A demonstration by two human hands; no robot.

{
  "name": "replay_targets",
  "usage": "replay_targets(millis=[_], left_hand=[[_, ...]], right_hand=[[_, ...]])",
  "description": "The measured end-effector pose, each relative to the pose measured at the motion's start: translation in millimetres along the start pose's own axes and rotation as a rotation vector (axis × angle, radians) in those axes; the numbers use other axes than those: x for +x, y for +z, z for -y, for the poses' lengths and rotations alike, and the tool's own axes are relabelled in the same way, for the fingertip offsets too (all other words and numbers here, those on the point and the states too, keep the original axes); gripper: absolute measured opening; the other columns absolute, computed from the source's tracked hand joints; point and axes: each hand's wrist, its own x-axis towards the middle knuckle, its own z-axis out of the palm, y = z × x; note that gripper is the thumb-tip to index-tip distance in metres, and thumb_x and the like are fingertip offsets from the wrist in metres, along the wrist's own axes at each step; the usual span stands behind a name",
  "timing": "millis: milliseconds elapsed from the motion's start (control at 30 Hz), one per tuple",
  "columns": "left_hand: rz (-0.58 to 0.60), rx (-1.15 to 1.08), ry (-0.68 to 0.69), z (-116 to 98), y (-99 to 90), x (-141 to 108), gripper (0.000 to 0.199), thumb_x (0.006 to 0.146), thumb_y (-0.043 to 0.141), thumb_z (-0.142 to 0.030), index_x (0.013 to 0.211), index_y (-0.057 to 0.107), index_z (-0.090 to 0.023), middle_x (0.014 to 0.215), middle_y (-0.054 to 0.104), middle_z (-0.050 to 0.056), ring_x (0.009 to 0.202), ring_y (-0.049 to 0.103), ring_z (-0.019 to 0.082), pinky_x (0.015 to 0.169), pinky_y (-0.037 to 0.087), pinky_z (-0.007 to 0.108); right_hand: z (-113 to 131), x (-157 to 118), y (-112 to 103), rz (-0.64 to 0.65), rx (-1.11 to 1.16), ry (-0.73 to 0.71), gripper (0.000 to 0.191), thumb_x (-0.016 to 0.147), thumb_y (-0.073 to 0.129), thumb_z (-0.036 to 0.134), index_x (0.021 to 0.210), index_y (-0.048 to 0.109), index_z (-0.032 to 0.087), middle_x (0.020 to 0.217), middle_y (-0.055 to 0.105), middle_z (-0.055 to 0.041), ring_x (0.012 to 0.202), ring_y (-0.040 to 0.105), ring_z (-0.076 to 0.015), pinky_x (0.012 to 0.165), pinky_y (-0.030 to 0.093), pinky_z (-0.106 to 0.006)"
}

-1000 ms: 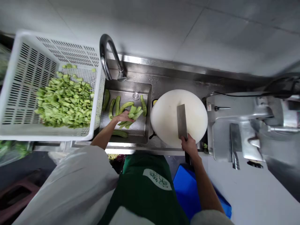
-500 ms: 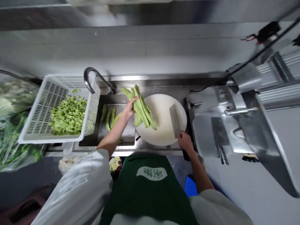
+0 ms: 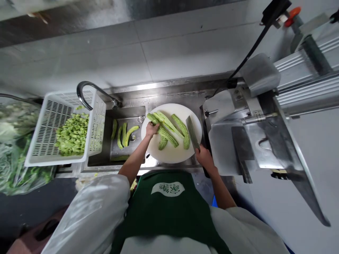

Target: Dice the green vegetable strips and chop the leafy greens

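Several long green ridged gourd pieces [image 3: 169,137] lie spread on a round white cutting board [image 3: 174,157], some with their pale cut sides up. My left hand [image 3: 152,129] rests at the board's left side, its fingers closed on the end of a gourd piece. In my right hand [image 3: 203,157] is the handle of a wide cleaver [image 3: 192,133]. The cleaver's blade stands over the right part of the board, beside the rightmost piece.
Left of the board, a sink [image 3: 136,150] holds several more gourds under a curved faucet [image 3: 91,84]. A white basket [image 3: 37,148] contains chopped green pieces. Bagged greens [image 3: 26,176] sit far left. A metal slicing machine [image 3: 225,141] stands right.
The bundle of gourd pieces my left hand held above the board has come down and spread over it. My left hand is lower. The view has shifted and tilted slightly.
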Motion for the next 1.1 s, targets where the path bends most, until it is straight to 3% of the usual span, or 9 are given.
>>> replay_targets(millis=[233, 367, 433, 533, 633, 700, 800, 967, 1100], left_hand=[[0.109, -0.191, 0.027, 2, -33.9, -21, 0.045, 0.068, 0.087, -0.036, 0.101, 0.068, -0.013, 0.077, 0.067, 0.002, 0.056, 0.061, 0.011, 0.052, 0.055, 0.024], [0.136, -0.375, 0.197, -6, -102.0, -52, 0.055, 0.057, 0.092, -0.048, 0.093, 0.07, -0.012, 0.081, 0.069, 0.003, 0.063, 0.064, 0.013, 0.054, 0.058, 0.026], [0.006, -0.4, 0.31, -8, -150.4, -73, 0.052, 0.056, 0.092, -0.048, 0.088, 0.07, -0.013, 0.086, 0.071, 0.004, 0.068, 0.067, 0.014, 0.061, 0.06, 0.028], [-0.341, -0.37, 0.524, -6, -213.6, -103, 0.045, 0.06, 0.091, -0.043, 0.088, 0.069, -0.016, 0.092, 0.074, 0.004, 0.078, 0.07, 0.016, 0.077, 0.061, 0.032], [-0.61, -0.3, 0.743, 4, -238.8, -125, 0.036, 0.068, 0.087, -0.04, 0.093, 0.071, -0.02, 0.097, 0.074, 0.003, 0.094, 0.071, 0.02, 0.09, 0.059, 0.038], [-0.657, -0.211, 0.829, 15, -229.9, -131, 0.031, 0.071, 0.085, -0.037, 0.096, 0.073, -0.021, 0.098, 0.072, 0.004, 0.099, 0.07, 0.022, 0.095, 0.057, 0.042], [-0.561, -0.095, 0.797, 41, -187.0, -129, 0.028, 0.076, 0.081, -0.035, 0.101, 0.076, -0.025, 0.098, 0.067, 0.004, 0.101, 0.067, 0.023, 0.097, 0.056, 0.045], [-0.059, -0.043, 0.521, 85, -84.0, -129, 0.022, 0.082, 0.074, -0.038, 0.101, 0.076, -0.029, 0.103, 0.063, 0.008, 0.115, 0.063, 0.028, 0.106, 0.052, 0.051], [0.291, -0.06, 0.549, 107, -24.3, -145, 0.025, 0.083, 0.075, -0.04, 0.105, 0.076, -0.029, 0.113, 0.065, 0.011, 0.122, 0.059, 0.028, 0.113, 0.046, 0.052]], right_hand=[[0, 6, -5, 0.009, -0.045, -0.001, 0.027, 0.102, 0.041, 0.024, 0.112, 0.063, 0.012, 0.103, 0.072, -0.0148, 0.092, 0.065, -0.0231, 0.075, 0.034, -0.029], [4, -15, -17, -0.028, -0.092, 0.03, 0.029, 0.104, 0.04, 0.028, 0.112, 0.063, 0.012, 0.096, 0.072, -0.0136, 0.084, 0.064, -0.0219, 0.071, 0.032, -0.029], [12, -35, -23, -0.058, -0.119, 0.036, 0.031, 0.105, 0.037, 0.029, 0.115, 0.061, 0.012, 0.09, 0.071, -0.0123, 0.079, 0.063, -0.0214, 0.069, 0.03, -0.029], [36, -65, -22, -0.015, -0.116, -0.072, 0.033, 0.106, 0.034, 0.03, 0.116, 0.06, 0.014, 0.083, 0.069, -0.0091, 0.076, 0.062, -0.021, 0.068, 0.03, -0.029], [70, -82, -1, 0.136, -0.06, -0.287, 0.031, 0.106, 0.034, 0.033, 0.111, 0.062, 0.017, 0.084, 0.069, -0.0073, 0.08, 0.063, -0.0209, 0.07, 0.033, -0.028], [91, -82, 20, 0.234, -0.042, -0.387, 0.029, 0.106, 0.036, 0.031, 0.106, 0.063, 0.018, 0.089, 0.071, -0.0078, 0.085, 0.064, -0.0209, 0.072, 0.034, -0.027], [105, -72, 46, 0.288, -0.069, -0.385, 0.029, 0.105, 0.038, 0.03, 0.105, 0.064, 0.018, 0.095, 0.073, -0.0096, 0.089, 0.066, -0.0214, 0.076, 0.036, -0.028], [86, -55, 51, 0.205, -0.127, -0.203, 0.034, 0.105, 0.036, 0.031, 0.115, 0.064, 0.015, 0.103, 0.073, -0.0135, 0.098, 0.068, -0.0235, 0.082, 0.04, -0.028], [71, -52, 38, 0.16, -0.191, -0.09, 0.036, 0.106, 0.035, 0.032, 0.123, 0.061, 0.013, 0.105, 0.073, -0.0151, 0.102, 0.068, -0.0255, 0.085, 0.042, -0.031]])
